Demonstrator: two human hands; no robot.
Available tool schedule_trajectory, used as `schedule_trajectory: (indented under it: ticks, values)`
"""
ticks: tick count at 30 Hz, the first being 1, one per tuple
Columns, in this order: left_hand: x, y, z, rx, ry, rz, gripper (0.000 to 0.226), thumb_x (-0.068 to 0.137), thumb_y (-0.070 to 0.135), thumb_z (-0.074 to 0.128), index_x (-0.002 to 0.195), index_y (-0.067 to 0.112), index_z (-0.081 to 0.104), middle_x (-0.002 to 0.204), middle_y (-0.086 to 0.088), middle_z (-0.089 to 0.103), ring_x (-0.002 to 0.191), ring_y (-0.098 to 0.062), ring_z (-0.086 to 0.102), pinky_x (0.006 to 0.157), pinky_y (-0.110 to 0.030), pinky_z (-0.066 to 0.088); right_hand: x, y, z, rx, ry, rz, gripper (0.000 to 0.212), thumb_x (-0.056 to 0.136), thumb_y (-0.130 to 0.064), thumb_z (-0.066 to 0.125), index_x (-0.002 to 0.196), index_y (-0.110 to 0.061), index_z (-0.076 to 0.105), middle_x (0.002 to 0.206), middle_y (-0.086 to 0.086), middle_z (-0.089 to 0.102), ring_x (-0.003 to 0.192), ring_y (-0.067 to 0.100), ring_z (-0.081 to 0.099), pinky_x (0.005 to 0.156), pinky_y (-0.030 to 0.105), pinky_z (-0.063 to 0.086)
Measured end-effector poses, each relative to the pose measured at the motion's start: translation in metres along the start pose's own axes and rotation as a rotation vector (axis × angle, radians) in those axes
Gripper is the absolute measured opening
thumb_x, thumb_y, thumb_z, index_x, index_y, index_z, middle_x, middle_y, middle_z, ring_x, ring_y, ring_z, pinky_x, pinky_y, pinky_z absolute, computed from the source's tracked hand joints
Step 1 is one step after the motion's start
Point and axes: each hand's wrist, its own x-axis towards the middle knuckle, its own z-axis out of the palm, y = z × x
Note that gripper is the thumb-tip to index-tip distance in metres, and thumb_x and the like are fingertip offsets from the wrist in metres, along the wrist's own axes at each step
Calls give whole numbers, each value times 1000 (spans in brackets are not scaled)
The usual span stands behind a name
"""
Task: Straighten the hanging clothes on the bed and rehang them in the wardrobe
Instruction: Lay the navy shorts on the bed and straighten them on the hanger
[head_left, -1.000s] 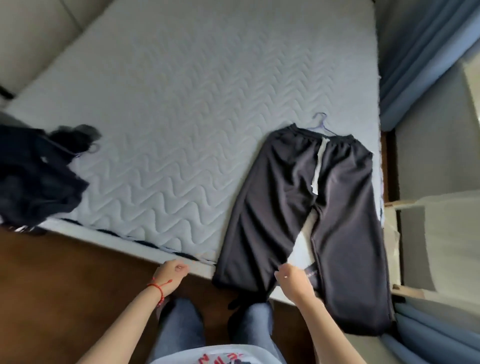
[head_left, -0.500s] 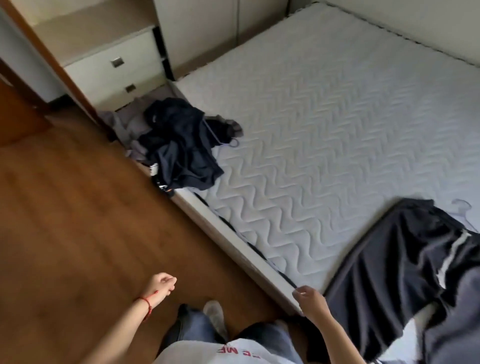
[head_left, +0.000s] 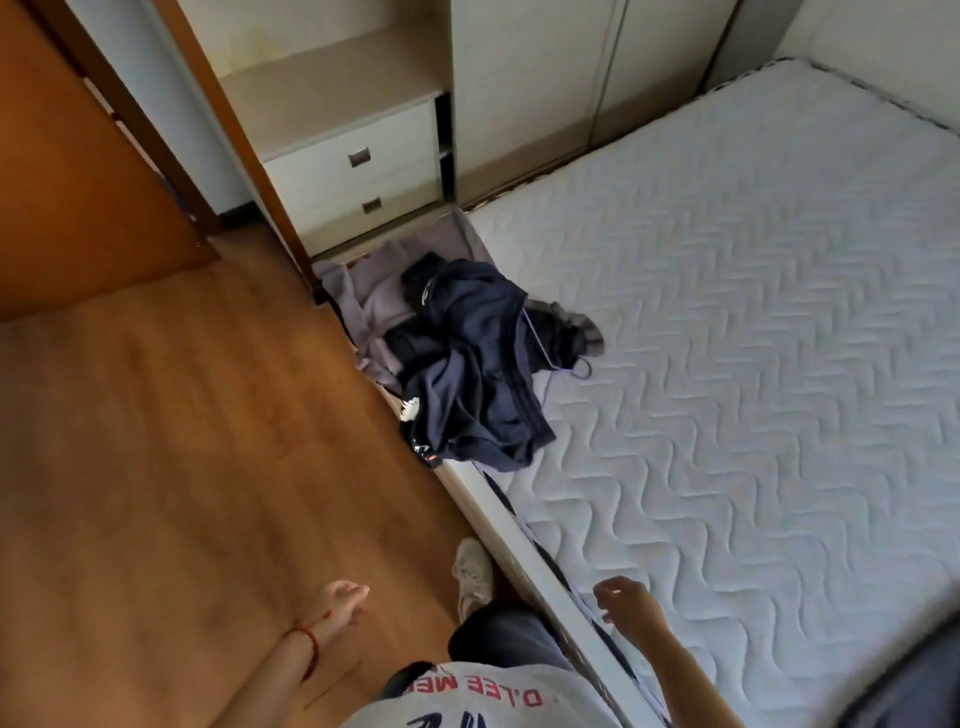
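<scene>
Both hands' grip slack and empty, left hand (head_left: 344, 601), right hand (head_left: 621, 597) (over mattress (head_left: 753, 364) edge).

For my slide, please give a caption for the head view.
Both hands, left hand and right hand, hold nothing; dark clothes lie heaped on the bed.

One bed (head_left: 753, 364) with a quilted white mattress is recorded. One heap of dark navy clothes (head_left: 478, 384) is counted at its near corner, with one pale grey-lilac garment (head_left: 363, 306) beneath it. One further dark garment (head_left: 914, 680) is partly seen at the lower right edge. Two drawers (head_left: 358, 179) are counted in one cabinet. Two hands are listed: left hand (head_left: 345, 600), right hand (head_left: 626, 597). One shoe (head_left: 472, 574) is seen, and one red wrist cord (head_left: 309, 631).
</scene>
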Motion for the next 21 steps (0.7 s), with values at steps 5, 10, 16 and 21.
schedule_trajectory:
  ticks: [5,10,16,21]
  values:
    - [29,59,-40,9,62,-46,12,93,17,52,82,10,52,70,-7,59,63,-18,54,54,-24,37,46,-89,-12,107,-21,-20,22,87,-6,57,66,-9,61,63,10,59,61,25,55,72,38,49]
    - [64,130,-64,127,51,54,15,93,20,51,97,7,59,83,-8,65,77,-21,59,59,-25,44,80,-167,-30,162,-27,-85,19,88,-11,54,98,-1,66,89,15,64,80,26,60,77,33,49]
    - [128,241,-45,359,-66,218,14,92,12,50,97,2,60,81,-11,65,61,-13,54,49,-18,40,97,-187,-42,322,67,34,19,88,-18,52,98,-9,66,101,15,68,95,31,64,79,31,47]
    - [186,349,-17,611,-229,402,13,91,10,50,85,10,61,81,-12,65,69,-22,60,55,-19,46,109,-181,-30,486,210,236,25,89,-20,54,106,-5,65,102,17,68,95,32,64,78,33,48]
